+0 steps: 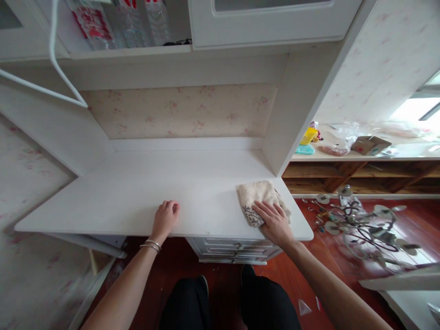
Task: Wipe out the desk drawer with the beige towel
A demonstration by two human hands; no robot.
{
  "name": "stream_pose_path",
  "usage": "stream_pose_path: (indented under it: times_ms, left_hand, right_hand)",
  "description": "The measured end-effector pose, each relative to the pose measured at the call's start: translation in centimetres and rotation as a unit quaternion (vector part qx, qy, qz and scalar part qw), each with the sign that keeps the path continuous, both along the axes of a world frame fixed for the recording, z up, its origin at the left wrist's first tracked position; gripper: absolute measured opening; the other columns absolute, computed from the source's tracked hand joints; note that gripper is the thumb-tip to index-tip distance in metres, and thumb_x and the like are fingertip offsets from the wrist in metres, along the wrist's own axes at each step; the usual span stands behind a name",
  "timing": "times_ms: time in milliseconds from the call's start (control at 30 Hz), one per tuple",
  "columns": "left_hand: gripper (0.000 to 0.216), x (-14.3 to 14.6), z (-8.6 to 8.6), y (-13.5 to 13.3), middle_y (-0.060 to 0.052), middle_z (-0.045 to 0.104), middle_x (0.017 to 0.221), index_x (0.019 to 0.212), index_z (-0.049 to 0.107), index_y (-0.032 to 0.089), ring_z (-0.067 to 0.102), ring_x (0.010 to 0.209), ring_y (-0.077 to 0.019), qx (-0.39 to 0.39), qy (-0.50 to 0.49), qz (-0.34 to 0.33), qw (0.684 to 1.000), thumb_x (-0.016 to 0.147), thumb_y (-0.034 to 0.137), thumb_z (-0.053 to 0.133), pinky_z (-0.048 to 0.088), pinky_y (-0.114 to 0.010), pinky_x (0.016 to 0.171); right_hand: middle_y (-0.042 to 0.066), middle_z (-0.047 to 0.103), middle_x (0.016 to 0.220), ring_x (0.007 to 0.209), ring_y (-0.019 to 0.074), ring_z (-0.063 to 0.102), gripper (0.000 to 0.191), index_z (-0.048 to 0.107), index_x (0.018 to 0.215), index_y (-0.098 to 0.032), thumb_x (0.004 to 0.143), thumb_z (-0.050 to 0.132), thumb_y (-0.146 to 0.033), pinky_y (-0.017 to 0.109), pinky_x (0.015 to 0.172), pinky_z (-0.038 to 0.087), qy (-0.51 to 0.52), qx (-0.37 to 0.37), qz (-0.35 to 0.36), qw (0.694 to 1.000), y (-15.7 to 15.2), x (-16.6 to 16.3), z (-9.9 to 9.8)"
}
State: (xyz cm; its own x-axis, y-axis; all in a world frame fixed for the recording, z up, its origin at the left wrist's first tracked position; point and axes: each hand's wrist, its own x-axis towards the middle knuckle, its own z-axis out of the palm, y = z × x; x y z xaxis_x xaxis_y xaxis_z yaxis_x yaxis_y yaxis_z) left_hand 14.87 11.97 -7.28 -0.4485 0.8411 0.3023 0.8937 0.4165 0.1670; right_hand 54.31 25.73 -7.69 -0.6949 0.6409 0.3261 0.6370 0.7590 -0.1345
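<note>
A folded beige cloth (259, 195) with a dark floral pattern along one side lies on the white desk (202, 192), near its right end. My right hand (275, 220) rests flat on the cloth, fingers stretched out over its front part. Some of the cloth is hidden under the palm. My left hand (167, 215), with bangles at the wrist, sits near the desk's front edge. Its fingers are curled into a loose fist, and no object shows in it.
Above the desk hangs a white cabinet (275, 27) with plastic bottles (130, 25) on its shelf. A white bent rod (55, 50) juts in at upper left. Drawers (237, 247) stand below. At right, a chandelier (371, 229) lies on the floor beneath a cluttered ledge (343, 158).
</note>
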Motion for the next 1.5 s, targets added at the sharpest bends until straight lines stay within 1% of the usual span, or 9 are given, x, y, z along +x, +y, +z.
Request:
stream_pose_path:
  times_ms: [200, 400, 533, 633, 700, 767, 1000, 1233, 1500]
  left_hand:
    - [0.032, 0.1, -0.6, 0.1, -0.009, 0.064, 0.093, 0.093, 0.062, 0.018, 0.059, 0.087, -0.0238, -0.011, 0.028, 0.058, 0.998, 0.094, 0.038, 0.036, 0.044, -0.032, 0.077]
    - [0.035, 0.1, -0.5, -0.5, -0.008, 0.063, 0.093, 0.092, 0.062, 0.019, 0.058, 0.089, -0.0240, -0.024, 0.037, 0.078, 0.996, 0.094, 0.041, 0.035, 0.043, -0.032, 0.078]
    - [0.032, 0.0, -0.5, -0.5, -0.008, 0.064, 0.090, 0.085, 0.062, 0.020, 0.058, 0.088, -0.0232, -0.009, 0.013, 0.070, 0.997, 0.092, 0.037, 0.037, 0.043, -0.032, 0.078]
    - [0.030, -0.1, -0.6, -0.5, -0.008, 0.065, 0.088, 0.083, 0.063, 0.020, 0.059, 0.087, -0.0229, 0.009, -0.006, 0.074, 0.997, 0.091, 0.036, 0.039, 0.042, -0.032, 0.077]
    - [0.031, -0.1, -0.7, -0.5, -0.008, 0.066, 0.088, 0.083, 0.064, 0.020, 0.059, 0.085, -0.0230, 0.011, -0.011, 0.077, 0.997, 0.090, 0.036, 0.039, 0.042, -0.032, 0.075]
    - [0.032, 0.0, -0.7, -0.4, -0.008, 0.066, 0.088, 0.082, 0.064, 0.020, 0.059, 0.084, -0.0232, 0.010, -0.010, 0.078, 0.997, 0.090, 0.036, 0.038, 0.041, -0.032, 0.073]
    - [0.031, 0.4, -0.6, -0.5, -0.008, 0.066, 0.086, 0.081, 0.065, 0.020, 0.058, 0.084, -0.0232, 0.018, 0.012, 0.079, 0.997, 0.090, 0.033, 0.038, 0.041, -0.032, 0.074]
    - [0.030, 0.2, -0.9, -0.6, -0.007, 0.066, 0.083, 0.076, 0.063, 0.020, 0.058, 0.080, -0.0224, 0.017, 0.029, 0.068, 0.997, 0.090, 0.033, 0.040, 0.040, -0.032, 0.073]
    - [0.028, 0.2, -1.0, -0.7, -0.007, 0.066, 0.082, 0.076, 0.063, 0.021, 0.058, 0.080, -0.0229, 0.030, 0.029, 0.067, 0.997, 0.089, 0.033, 0.041, 0.040, -0.032, 0.072]
  right_hand:
    - [0.004, 0.036, 0.152, 0.136, 0.0265, 0.034, 0.068, 0.037, 0.146, -0.024, 0.079, 0.043, -0.013, 0.047, 0.111, 0.023, -0.005, -0.064, -0.050, 0.997, -0.4, -8.0, 2.1]
    - [0.001, 0.027, 0.156, 0.142, 0.0274, 0.021, 0.068, 0.024, 0.150, -0.030, 0.086, 0.047, -0.026, 0.054, 0.113, 0.015, -0.082, -0.128, 0.098, 0.983, -1.4, -14.0, 3.7]
    - [0.004, 0.048, 0.144, 0.137, 0.0241, 0.034, 0.053, 0.038, 0.143, -0.028, 0.092, 0.044, -0.036, 0.054, 0.115, 0.005, 0.013, -0.089, 0.080, 0.993, -0.9, -9.9, 4.7]
    - [0.007, 0.061, 0.128, 0.123, 0.0219, 0.050, 0.039, 0.055, 0.127, -0.024, 0.097, 0.032, -0.035, 0.051, 0.115, 0.012, 0.104, -0.048, -0.117, 0.987, 0.4, -3.4, 3.5]
    - [0.013, 0.054, 0.135, 0.124, 0.0289, 0.048, 0.043, 0.054, 0.128, -0.020, 0.095, 0.033, -0.038, 0.055, 0.106, 0.027, 0.121, -0.054, -0.291, 0.947, 1.1, 0.7, 1.9]
    - [0.017, 0.047, 0.141, 0.123, 0.0352, 0.047, 0.049, 0.052, 0.131, -0.019, 0.093, 0.035, -0.045, 0.058, 0.098, 0.035, 0.087, -0.102, -0.384, 0.913, 1.3, 3.4, 0.3]
    - [0.010, 0.045, 0.145, 0.122, 0.0348, 0.046, 0.048, 0.055, 0.130, -0.029, 0.092, 0.033, -0.049, 0.057, 0.095, 0.037, 0.091, -0.111, -0.436, 0.888, 0.3, 3.9, -1.2]
    - [0.002, 0.051, 0.141, 0.125, 0.0244, 0.045, 0.043, 0.059, 0.126, -0.029, 0.094, 0.032, -0.040, 0.044, 0.099, 0.037, 0.074, -0.074, -0.437, 0.893, 0.4, 4.2, -1.8]
    - [-0.001, 0.051, 0.141, 0.124, 0.0218, 0.046, 0.042, 0.057, 0.126, -0.030, 0.095, 0.031, -0.040, 0.040, 0.098, 0.038, 0.049, -0.060, -0.437, 0.896, 0.3, 4.2, -1.8]
